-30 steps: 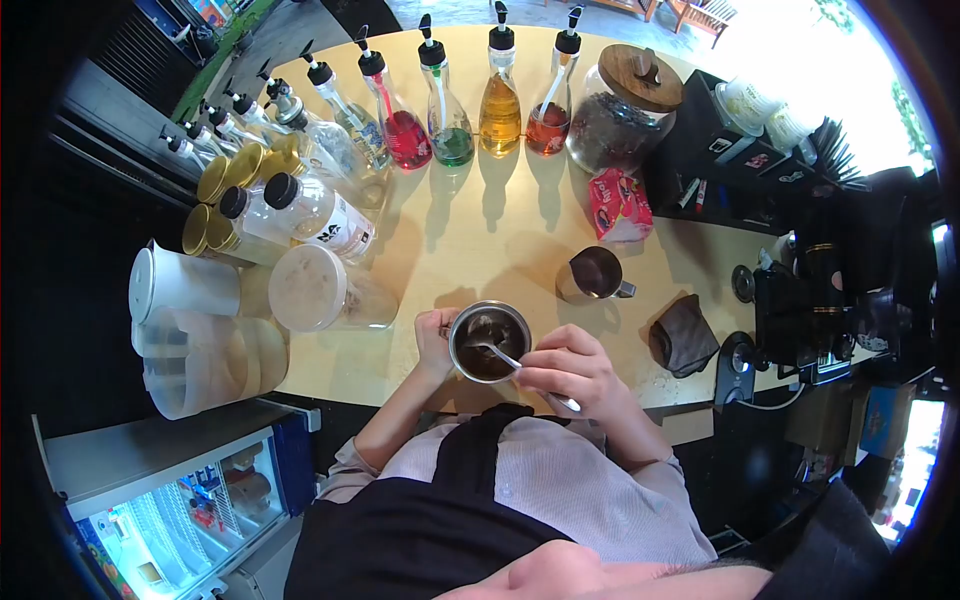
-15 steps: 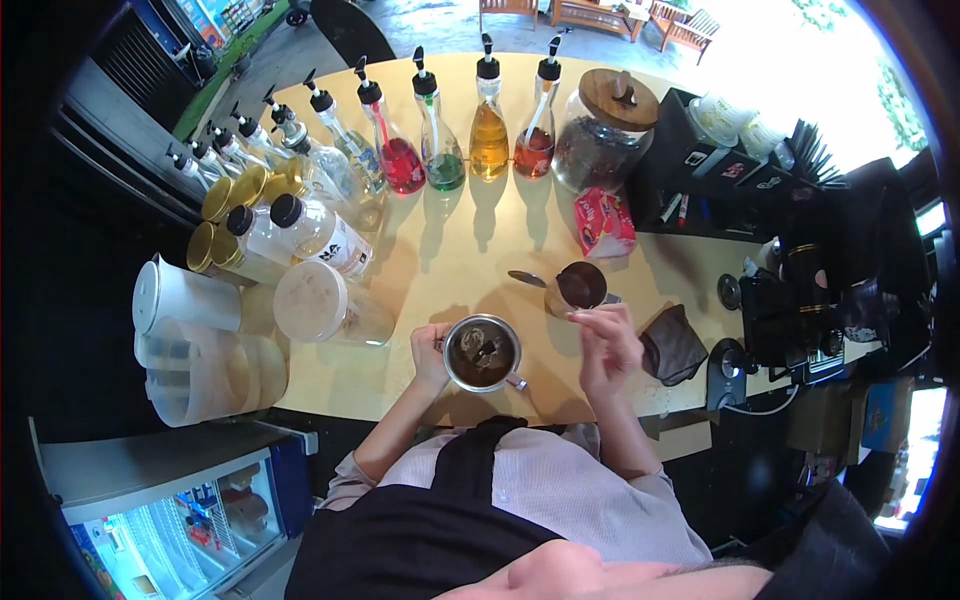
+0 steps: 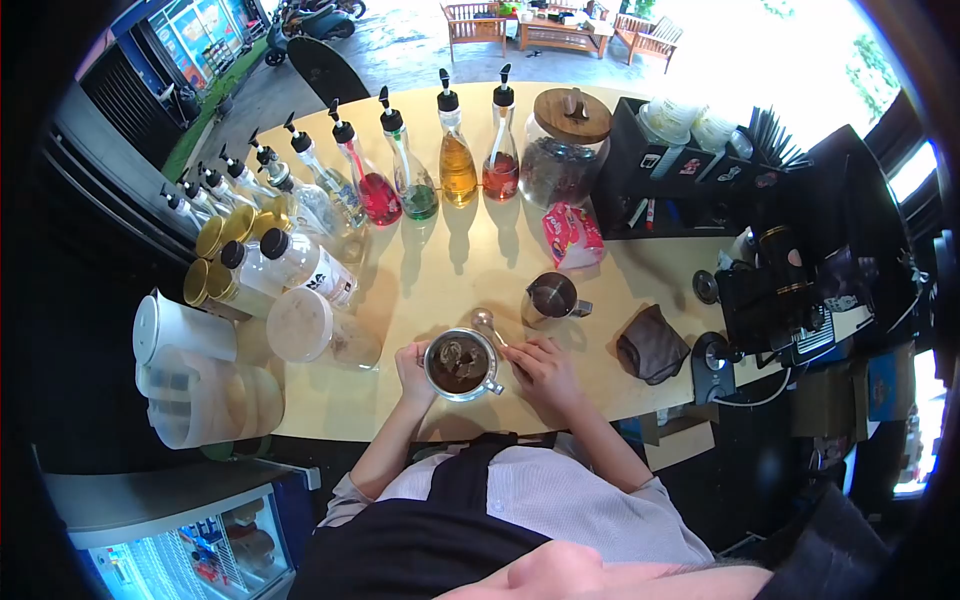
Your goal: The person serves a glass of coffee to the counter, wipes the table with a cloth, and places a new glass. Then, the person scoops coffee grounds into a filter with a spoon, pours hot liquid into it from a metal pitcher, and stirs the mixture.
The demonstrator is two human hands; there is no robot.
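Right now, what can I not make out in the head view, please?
Head view: bottom of the steel cup, hidden by dark liquid.
Head view: handle end of the spoon, covered by the right hand.
Head view: part of the fridge, cut off by the bottom edge.

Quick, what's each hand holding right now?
Left hand: closed on the side of the metal mug.
Right hand: closed, holding the spoon outside the mug.

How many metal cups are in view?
2: the nearer metal cup held in the left hand, the farther metal cup on the counter beyond the right hand. More may be hidden.
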